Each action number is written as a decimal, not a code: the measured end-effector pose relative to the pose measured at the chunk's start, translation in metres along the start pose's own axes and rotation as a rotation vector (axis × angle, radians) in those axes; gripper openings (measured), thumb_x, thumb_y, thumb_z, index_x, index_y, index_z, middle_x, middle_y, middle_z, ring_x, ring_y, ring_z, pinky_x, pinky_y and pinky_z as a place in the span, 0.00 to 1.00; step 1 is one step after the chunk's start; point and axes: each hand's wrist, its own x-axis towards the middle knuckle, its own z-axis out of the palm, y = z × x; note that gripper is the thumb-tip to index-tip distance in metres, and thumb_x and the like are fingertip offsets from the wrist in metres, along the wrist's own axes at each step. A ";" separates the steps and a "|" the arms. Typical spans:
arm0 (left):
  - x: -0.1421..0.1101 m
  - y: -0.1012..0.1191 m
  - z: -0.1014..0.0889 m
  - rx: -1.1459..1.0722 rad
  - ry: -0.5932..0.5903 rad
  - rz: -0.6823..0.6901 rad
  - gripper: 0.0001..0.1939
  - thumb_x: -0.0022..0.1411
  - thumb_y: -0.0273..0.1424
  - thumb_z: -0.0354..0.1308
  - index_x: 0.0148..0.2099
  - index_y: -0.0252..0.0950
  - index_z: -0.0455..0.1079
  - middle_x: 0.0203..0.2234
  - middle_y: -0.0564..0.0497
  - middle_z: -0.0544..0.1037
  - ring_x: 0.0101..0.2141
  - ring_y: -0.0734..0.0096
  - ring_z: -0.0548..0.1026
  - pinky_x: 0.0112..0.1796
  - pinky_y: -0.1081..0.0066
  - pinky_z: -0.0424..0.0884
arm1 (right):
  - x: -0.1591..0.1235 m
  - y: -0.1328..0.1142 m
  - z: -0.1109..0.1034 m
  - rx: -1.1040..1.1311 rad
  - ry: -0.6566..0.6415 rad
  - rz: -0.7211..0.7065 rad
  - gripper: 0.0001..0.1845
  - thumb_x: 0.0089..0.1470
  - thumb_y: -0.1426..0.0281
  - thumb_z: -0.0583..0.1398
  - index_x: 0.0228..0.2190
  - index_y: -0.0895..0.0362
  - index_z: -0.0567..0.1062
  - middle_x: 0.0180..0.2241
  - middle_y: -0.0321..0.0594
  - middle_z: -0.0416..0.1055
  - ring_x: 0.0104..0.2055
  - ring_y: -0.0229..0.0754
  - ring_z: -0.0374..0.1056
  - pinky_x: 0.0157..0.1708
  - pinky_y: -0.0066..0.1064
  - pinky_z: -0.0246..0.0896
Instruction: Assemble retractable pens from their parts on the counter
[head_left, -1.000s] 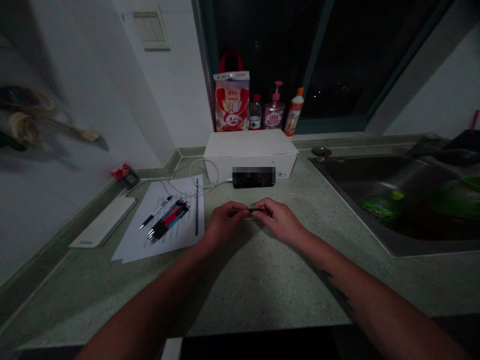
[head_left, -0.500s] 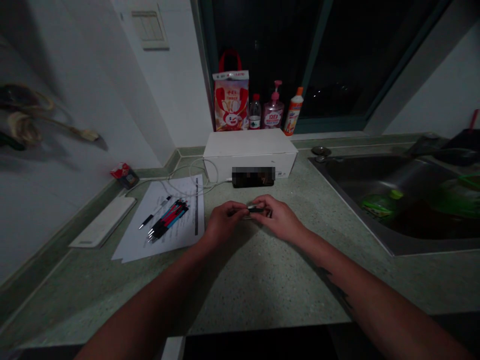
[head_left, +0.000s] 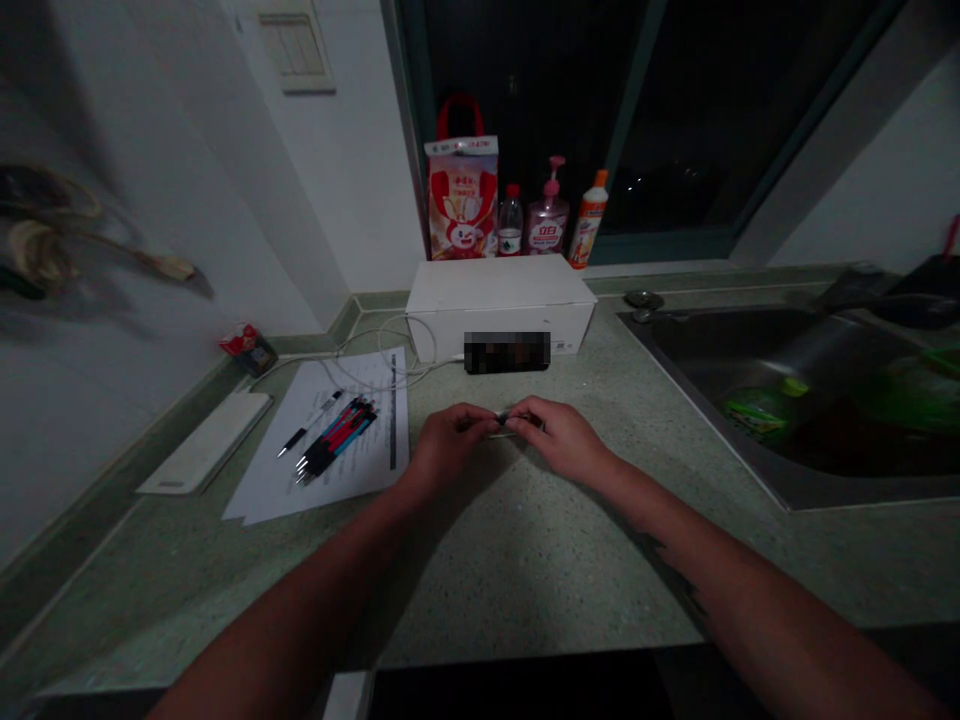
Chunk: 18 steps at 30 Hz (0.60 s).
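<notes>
Black and mostly hidden, a small object (head_left: 502, 420) is pinched by the fingers of the left hand (head_left: 450, 440) and right hand (head_left: 562, 438); beyond them stands a phone (head_left: 507, 362), and left of them lie pens (head_left: 337, 440).

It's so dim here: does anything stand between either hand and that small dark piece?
Nothing visible does: the left hand and right hand both pinch the small dark piece. The phone stands beyond them.

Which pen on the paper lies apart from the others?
The pale-barrelled pen with a black grip, on the left: a strip of paper shows between it and the bunched pens, which lie against one another.
</notes>
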 end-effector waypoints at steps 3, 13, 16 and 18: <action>0.000 -0.004 0.000 0.080 -0.037 0.029 0.05 0.60 0.31 0.64 0.37 0.37 0.80 0.31 0.49 0.84 0.33 0.66 0.80 0.39 0.67 0.75 | 0.001 0.000 -0.002 -0.070 -0.028 0.012 0.09 0.67 0.67 0.58 0.36 0.55 0.78 0.35 0.40 0.79 0.37 0.42 0.73 0.38 0.32 0.62; -0.009 -0.005 0.004 0.630 -0.257 0.349 0.04 0.59 0.28 0.66 0.37 0.37 0.81 0.34 0.47 0.81 0.40 0.61 0.76 0.43 0.64 0.70 | 0.000 0.009 -0.003 -0.378 -0.096 0.055 0.06 0.59 0.74 0.61 0.36 0.55 0.79 0.38 0.40 0.75 0.36 0.40 0.70 0.34 0.30 0.56; -0.002 -0.006 -0.002 0.672 -0.140 0.313 0.06 0.61 0.28 0.64 0.40 0.38 0.81 0.36 0.46 0.81 0.41 0.58 0.75 0.44 0.62 0.70 | 0.000 0.011 -0.003 -0.420 -0.114 0.054 0.06 0.58 0.75 0.60 0.34 0.55 0.78 0.38 0.40 0.74 0.35 0.40 0.69 0.33 0.30 0.55; 0.003 -0.007 -0.005 0.734 -0.072 0.283 0.07 0.62 0.27 0.63 0.42 0.38 0.81 0.38 0.44 0.81 0.43 0.56 0.75 0.46 0.60 0.70 | 0.001 0.013 -0.002 -0.439 -0.122 0.055 0.06 0.58 0.75 0.60 0.33 0.55 0.78 0.38 0.41 0.74 0.34 0.40 0.69 0.32 0.30 0.55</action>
